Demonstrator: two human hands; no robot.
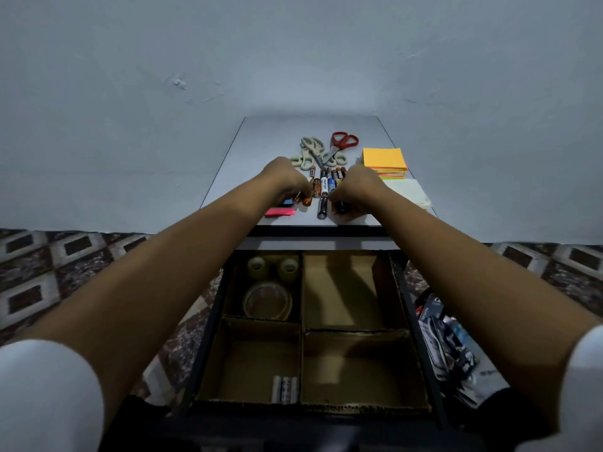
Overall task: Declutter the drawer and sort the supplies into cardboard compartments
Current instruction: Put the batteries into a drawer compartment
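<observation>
On the white tabletop [261, 141], a person's left hand [287, 182] curls its fingers down to pinch a copper-ended battery [307, 200] beside a row of batteries [324, 185]. The right hand [357, 190] grips a black battery [341, 207] in curled fingers. Orange sticky notes [385, 159] lie farther right. Below, the open drawer's cardboard compartments [301, 324] hold tape rolls [267, 298] and three pale batteries [285, 389].

Table [261, 138] behind, open drawer [421, 321] in front of you.
On the table, scissors [326, 150] lie at the back, loose batteries [324, 185] just before them, note pads [385, 159] to the right. In your drawer, tape rolls [267, 298] fill the far-left compartment, other batteries [285, 389] the near-left.
</observation>
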